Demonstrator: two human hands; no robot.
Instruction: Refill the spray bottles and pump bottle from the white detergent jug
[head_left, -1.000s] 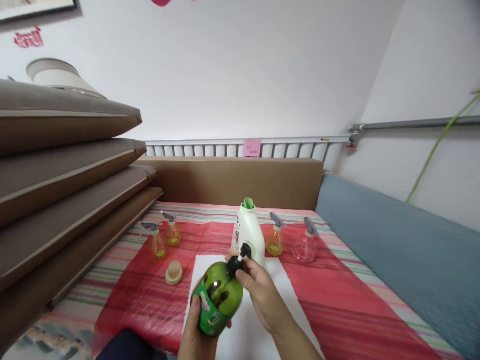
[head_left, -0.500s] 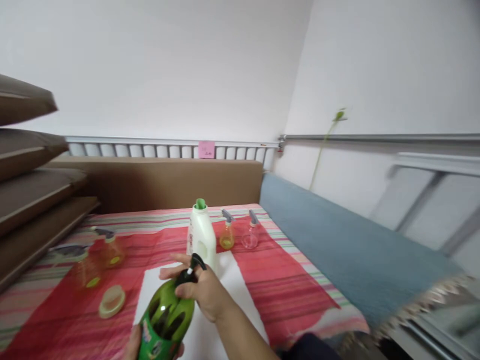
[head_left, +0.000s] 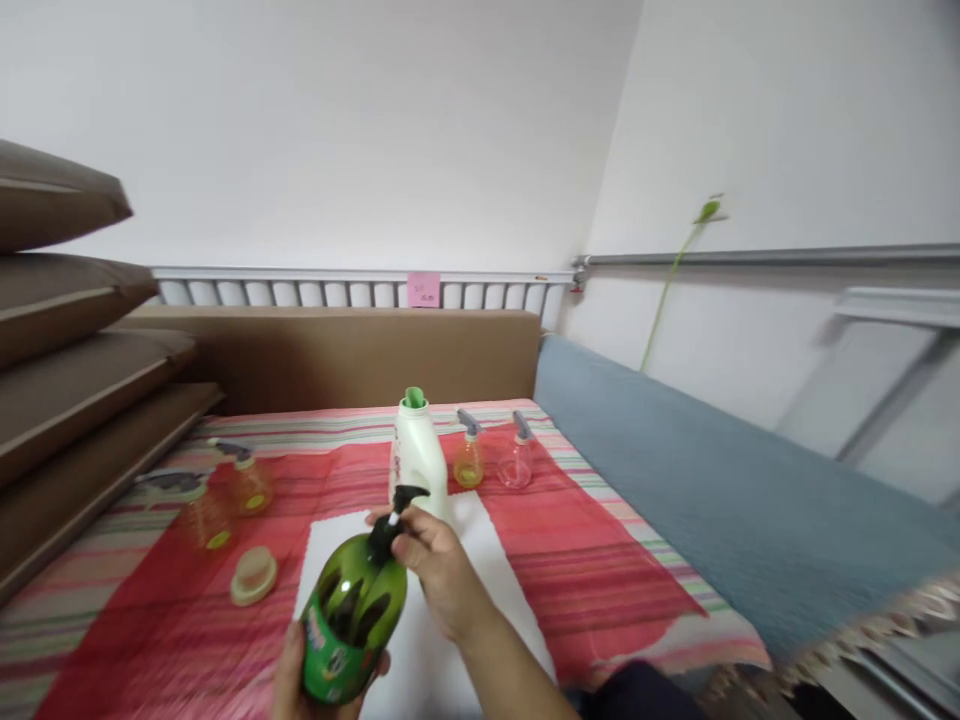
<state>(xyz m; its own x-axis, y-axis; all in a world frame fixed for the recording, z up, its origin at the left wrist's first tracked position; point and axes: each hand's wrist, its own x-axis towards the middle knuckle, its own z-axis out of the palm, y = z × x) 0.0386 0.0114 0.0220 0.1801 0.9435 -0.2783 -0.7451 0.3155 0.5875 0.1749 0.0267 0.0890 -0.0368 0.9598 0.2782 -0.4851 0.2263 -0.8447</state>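
A green translucent pump bottle [head_left: 367,590] with a green label is tilted in front of me, its top leaning right. My left hand [head_left: 288,672] wraps round its lower part, with the palm mostly hidden behind the bottle. At the black pump head [head_left: 385,533], the thumb and fingers of my right hand [head_left: 444,575] are closed round the collar. The black spout points right. Just behind my right hand stands a large white jug [head_left: 417,450], uncapped, with something green in its mouth. A white sheet [head_left: 431,665] lies beneath both hands.
Two small spray bottles, one yellow [head_left: 469,466] and one pink [head_left: 516,466], stand right of the jug. More amber spray bottles [head_left: 252,490] and a pale round lid [head_left: 254,574] are at left. Brown cushions [head_left: 90,380] pile up at far left; a blue padded panel [head_left: 697,470] borders the right.
My view has shifted slightly. The pump bottle has come up a little with both hands. My right fingers, more spread before, have closed in on the collar, and the spout has turned.
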